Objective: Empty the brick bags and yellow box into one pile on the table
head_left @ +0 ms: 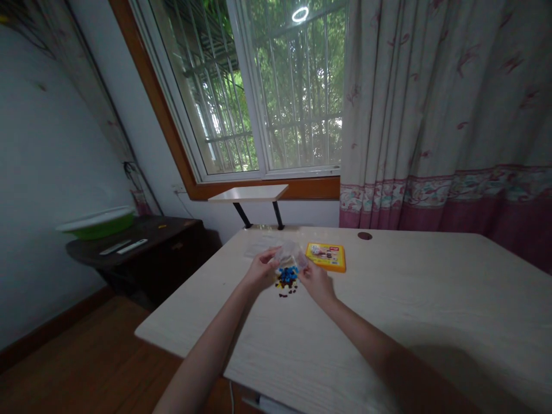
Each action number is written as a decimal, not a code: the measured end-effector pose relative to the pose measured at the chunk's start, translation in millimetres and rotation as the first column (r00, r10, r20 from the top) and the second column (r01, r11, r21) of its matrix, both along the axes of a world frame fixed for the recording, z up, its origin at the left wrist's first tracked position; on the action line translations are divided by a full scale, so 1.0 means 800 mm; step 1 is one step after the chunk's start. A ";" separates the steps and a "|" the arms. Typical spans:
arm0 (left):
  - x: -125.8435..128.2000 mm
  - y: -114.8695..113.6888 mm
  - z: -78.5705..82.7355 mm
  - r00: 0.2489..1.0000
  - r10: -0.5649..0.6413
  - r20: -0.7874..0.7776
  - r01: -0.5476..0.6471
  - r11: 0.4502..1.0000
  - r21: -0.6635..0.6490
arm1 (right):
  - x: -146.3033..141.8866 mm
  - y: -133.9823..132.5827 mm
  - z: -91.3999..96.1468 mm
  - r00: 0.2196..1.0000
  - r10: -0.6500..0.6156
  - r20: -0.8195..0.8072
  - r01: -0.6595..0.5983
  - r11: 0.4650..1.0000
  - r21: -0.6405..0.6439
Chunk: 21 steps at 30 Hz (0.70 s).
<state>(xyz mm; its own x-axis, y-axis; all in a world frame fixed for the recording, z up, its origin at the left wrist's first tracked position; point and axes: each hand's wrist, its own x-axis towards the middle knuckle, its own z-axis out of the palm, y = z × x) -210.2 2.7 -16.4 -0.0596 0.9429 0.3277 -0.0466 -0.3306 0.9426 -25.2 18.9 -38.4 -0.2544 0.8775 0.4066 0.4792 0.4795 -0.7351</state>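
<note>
Clear bag (290, 253) held mouth-down, seemingly upright, both hands' (261, 269) (316, 280) grip clamped; pieces (287, 278) beneath.

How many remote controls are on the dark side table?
2: both remote controls lie side by side on the dark side table, just in front of the green basin. The basin could hide others.

My left hand (260, 269) and right hand (316, 280) grip a clear plastic bag (290, 253) from either side above the pale table (388, 322). Small blue and dark pieces (287, 278) spill beneath it. A yellow box (326, 256) lies just right, farther off.
</note>
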 end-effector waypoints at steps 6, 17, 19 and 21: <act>-0.005 0.000 -0.002 0.999 0.030 0.015 -0.029 0.999 -0.038 | 0.002 -0.005 0.005 0.997 -0.078 0.025 0.076 0.995 0.059; 0.026 -0.008 0.005 0.998 0.006 0.067 -0.003 0.999 -0.042 | 0.005 -0.007 0.002 0.998 -0.053 0.019 0.045 0.957 0.287; 0.034 -0.010 0.007 0.997 -0.017 0.076 0.019 0.999 -0.032 | 0.005 -0.006 0.001 0.998 -0.060 0.030 0.049 0.957 0.287; 0.040 -0.012 0.010 0.999 -0.022 0.048 0.023 1.000 -0.016 | 0.006 -0.006 0.002 0.999 -0.018 0.042 0.004 0.952 0.305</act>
